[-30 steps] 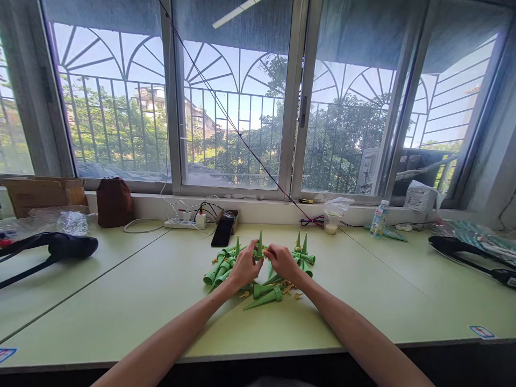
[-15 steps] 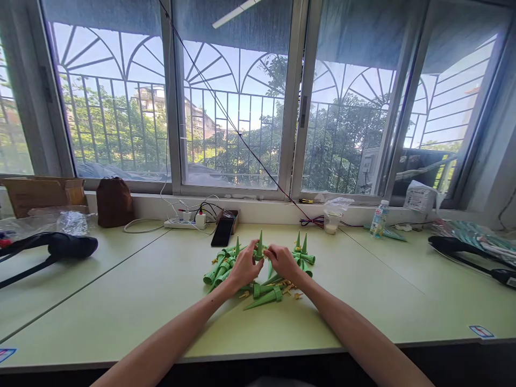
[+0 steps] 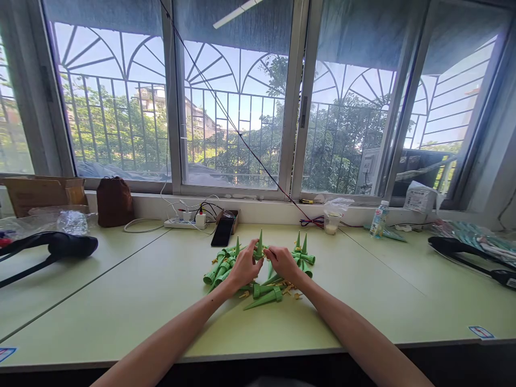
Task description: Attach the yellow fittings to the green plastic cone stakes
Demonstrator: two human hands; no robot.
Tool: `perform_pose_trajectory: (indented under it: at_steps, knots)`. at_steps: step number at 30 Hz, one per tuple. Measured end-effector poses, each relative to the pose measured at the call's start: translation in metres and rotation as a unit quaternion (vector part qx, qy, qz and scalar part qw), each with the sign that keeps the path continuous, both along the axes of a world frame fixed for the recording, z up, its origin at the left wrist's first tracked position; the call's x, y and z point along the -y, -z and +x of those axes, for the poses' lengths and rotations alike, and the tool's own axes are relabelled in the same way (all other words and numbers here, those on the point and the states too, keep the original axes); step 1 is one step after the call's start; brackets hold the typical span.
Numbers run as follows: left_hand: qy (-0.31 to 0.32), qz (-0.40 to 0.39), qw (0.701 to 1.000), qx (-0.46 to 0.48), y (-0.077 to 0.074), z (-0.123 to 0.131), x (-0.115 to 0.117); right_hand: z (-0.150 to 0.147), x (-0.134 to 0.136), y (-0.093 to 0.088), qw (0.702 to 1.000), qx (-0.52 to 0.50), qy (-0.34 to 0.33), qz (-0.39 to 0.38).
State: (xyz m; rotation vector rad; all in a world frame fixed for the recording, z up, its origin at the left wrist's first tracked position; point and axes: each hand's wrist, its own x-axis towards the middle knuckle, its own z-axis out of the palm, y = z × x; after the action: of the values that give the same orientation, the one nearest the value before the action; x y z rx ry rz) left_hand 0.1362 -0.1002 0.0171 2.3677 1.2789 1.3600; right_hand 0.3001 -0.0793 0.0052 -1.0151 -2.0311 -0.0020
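My left hand (image 3: 244,267) is closed around a green plant watering spike (image 3: 260,245), held with its point up. My right hand (image 3: 284,262) pinches at the side of that spike, where a bit of yellow, seemingly a small valve, shows at the fingertips. Around and below both hands lie several more green watering spikes (image 3: 266,298), some on their sides and a few standing point up. Small yellow valves (image 3: 297,295) are scattered among them. My fingers partly hide the lower end of the held spike.
A black phone (image 3: 222,231) lies behind the pile near a power strip (image 3: 185,223). Further right stand a plastic cup (image 3: 332,221) and a bottle (image 3: 379,219). Black strapped items (image 3: 72,248) lie at the left, with a brown pouch (image 3: 114,202) behind.
Almost nothing differs. Both hands stay at the upright spike, with only a very slight shift of the right fingers.
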Motion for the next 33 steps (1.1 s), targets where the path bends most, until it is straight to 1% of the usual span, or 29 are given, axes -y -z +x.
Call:
perform_pose_trajectory:
  at_steps: [9, 15, 21, 26, 33]
  knots:
    - [-0.002, -0.001, 1.0, -0.013, 0.0024, -0.0003, -0.0013, -0.0025, 0.0034, -0.0027, 1.0, -0.009, 0.0, -0.004]
    - [-0.029, 0.015, 0.999, -0.03, 0.0047, -0.0009, -0.0039, -0.0044, 0.0045, -0.0037, 0.999, -0.031, -0.037, 0.007]
    - [-0.054, 0.015, 0.998, -0.007, 0.0042, -0.003, -0.0059, -0.0044, 0.0054, -0.0031, 0.996, -0.052, -0.07, 0.007]
    - [-0.075, 0.008, 0.997, -0.005, 0.0024, -0.0026, -0.0052, -0.0039, 0.0048, -0.0016, 0.995, -0.051, -0.08, 0.007]
    - [-0.067, 0.008, 0.998, -0.003, 0.0003, -0.002, -0.0027, -0.0044, 0.003, -0.0007, 0.996, -0.051, -0.079, -0.005]
